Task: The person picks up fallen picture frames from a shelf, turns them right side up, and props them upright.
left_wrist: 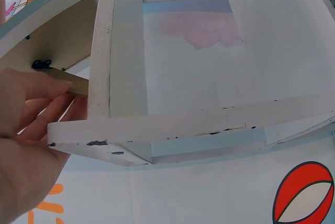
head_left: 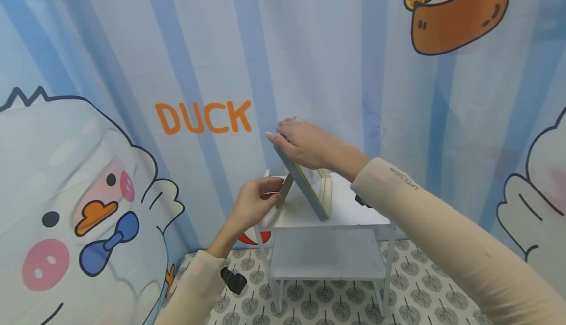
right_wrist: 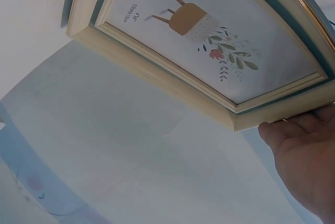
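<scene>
Head view, and it's all about the picture frame (head_left: pixel 308 192): up on edge on the white table (head_left: pixel 355 207), leaning back, its picture side turned toward the person's right. Behind it juts the support leg (head_left: pixel 285 192), angled away from the back, and that's where the left hand (head_left: pixel 255 201) is busy. Look at the left wrist view: thumb and fingers are curled in around that leg, a light pinch with barely any gap, just below the dark hinge (left_wrist: pixel 41 64). Whether the leg's foot bears on the tabletop, I can't tell; the hand and the table's edge get in the way.

Up top, the right hand (head_left: pixel 309 144) lies across the frame's upper edge, fingers fairly straight, touching rather than wrapped round it as far as I can see. Right wrist view gives us the front: cream and teal moulding, a flowery print (right_wrist: pixel 212 43) inside.

Good technique here, I'd say, is a calm right hand steadying the top while the left handles the leg gently along its hinge, no sideways twist. Press too hard up there and the lower edge could skid, in my judgement.

Further out, a lower shelf (head_left: pixel 327 254) under the tabletop, a patterned floor (head_left: pixel 340 310), and a striped curtain (head_left: pixel 309 45) behind it all.
</scene>
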Demonstrator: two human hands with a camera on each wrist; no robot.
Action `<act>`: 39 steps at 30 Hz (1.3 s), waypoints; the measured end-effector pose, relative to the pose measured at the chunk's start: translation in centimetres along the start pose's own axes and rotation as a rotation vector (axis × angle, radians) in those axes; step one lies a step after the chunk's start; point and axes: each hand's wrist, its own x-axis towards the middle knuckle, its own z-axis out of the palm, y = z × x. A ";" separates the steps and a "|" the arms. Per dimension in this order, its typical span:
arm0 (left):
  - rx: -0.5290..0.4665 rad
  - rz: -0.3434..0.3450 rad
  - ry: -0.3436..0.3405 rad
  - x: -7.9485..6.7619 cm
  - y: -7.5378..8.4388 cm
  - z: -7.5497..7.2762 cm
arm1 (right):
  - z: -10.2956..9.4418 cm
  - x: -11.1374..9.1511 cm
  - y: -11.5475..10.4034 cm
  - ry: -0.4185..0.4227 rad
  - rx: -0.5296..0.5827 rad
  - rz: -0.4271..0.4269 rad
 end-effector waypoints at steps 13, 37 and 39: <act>-0.043 -0.065 0.065 -0.1 0.3 0.3 | 0.1 -0.8 0.7 0.091 0.026 0.007; -0.292 -0.128 0.297 -1.4 5.6 4.9 | 4.4 -0.6 8.6 0.170 0.771 0.425; -0.301 -0.135 0.323 -1.2 5.8 5.1 | 4.5 -0.5 8.5 0.168 0.766 0.415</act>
